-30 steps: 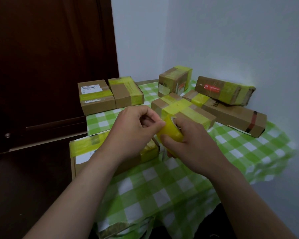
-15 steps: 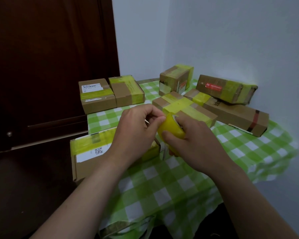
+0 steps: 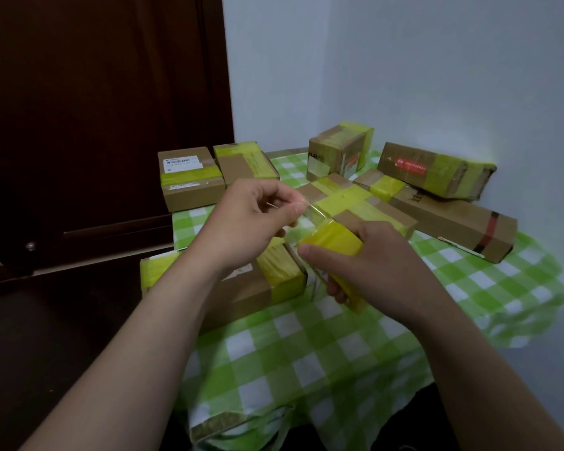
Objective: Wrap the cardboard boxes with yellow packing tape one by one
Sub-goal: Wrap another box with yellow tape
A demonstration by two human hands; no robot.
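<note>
My right hand (image 3: 378,265) grips a roll of yellow packing tape (image 3: 334,244) above the table. My left hand (image 3: 251,222) pinches the loose tape end (image 3: 310,206), which stretches thin between thumb and roll. Below my left hand lies a long cardboard box (image 3: 261,288) with yellow bands, partly hidden by my wrist. Behind the roll sits a flat box (image 3: 355,203) crossed with yellow tape.
Several more taped boxes stand on the green checked tablecloth (image 3: 306,353): two at the back left (image 3: 189,180), a cube (image 3: 339,154), and two long ones at the right (image 3: 453,219). A dark wooden door (image 3: 95,125) is left; a white wall corner is behind.
My left hand has drawn up and to the left away from the roll, pulling out a short length of tape. My right hand has kept hold of the roll.
</note>
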